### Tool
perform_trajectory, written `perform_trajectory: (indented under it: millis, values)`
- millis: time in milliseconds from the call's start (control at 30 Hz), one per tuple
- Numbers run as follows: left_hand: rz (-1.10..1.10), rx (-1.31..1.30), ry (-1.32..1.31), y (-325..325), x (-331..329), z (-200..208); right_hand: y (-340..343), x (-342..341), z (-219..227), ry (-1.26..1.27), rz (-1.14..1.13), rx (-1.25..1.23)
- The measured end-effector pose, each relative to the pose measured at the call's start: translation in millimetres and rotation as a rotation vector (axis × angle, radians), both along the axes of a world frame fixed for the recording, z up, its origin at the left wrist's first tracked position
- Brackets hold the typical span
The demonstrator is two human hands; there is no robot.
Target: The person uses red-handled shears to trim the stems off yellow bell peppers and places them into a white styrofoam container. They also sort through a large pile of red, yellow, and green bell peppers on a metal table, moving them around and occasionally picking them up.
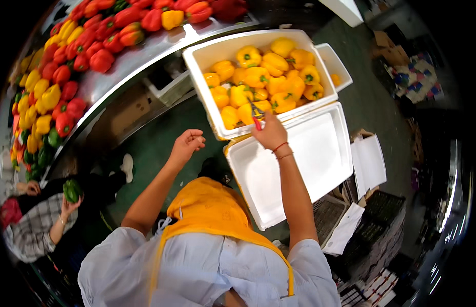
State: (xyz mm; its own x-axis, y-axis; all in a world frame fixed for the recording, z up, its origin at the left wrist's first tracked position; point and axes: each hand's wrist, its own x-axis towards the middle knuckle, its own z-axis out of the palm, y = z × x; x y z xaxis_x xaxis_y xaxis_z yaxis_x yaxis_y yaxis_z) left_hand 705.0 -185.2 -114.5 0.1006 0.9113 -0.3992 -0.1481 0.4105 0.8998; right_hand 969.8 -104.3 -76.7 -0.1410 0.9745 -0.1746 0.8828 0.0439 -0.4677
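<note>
A white foam box [198, 87] filled with yellow bell peppers [256, 77] stands in front of me. My right hand [272, 132] is at its near side, closed round a pair of red-handled shears [257, 123]. The blades reach in among the nearest peppers; whether they touch a stem I cannot tell. My left hand [188, 146] hangs in the air left of the box's near corner, fingers curled, with nothing visible in them. Below my right wrist lies a shallow white foam lid [320, 148], its hollow side up, against the box's near edge.
A curved metal counter [146, 60] at the left carries red, yellow and green peppers. At the lower left, a co-worker's hand holds a green pepper [72, 191]. A small white container [327, 55] adjoins the box's right side. Dark crates [379, 215] stand at the lower right.
</note>
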Motion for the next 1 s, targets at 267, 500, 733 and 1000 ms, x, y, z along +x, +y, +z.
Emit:
perform_trajectory:
  millis: [267, 500, 733, 1000]
  values:
    - [0.006, -0.029, -0.042, -9.9, 89.1, -7.2, 4.9, 10.0, -16.5, 0.416, -0.046, 0.14]
    - [-0.157, 0.405, 0.198, 75.4, 223.9, -10.3, -37.9, 135.3, 0.9, 0.865, -0.175, 0.356]
    - [-0.352, 0.003, -0.09, 22.2, 381.1, 20.6, -86.1, 310.2, -10.3, 0.722, -0.368, 0.076]
    - [0.103, -0.031, -0.868, 1.3, 391.7, 13.6, -75.1, 245.7, 7.1, 0.384, 0.237, 0.262]
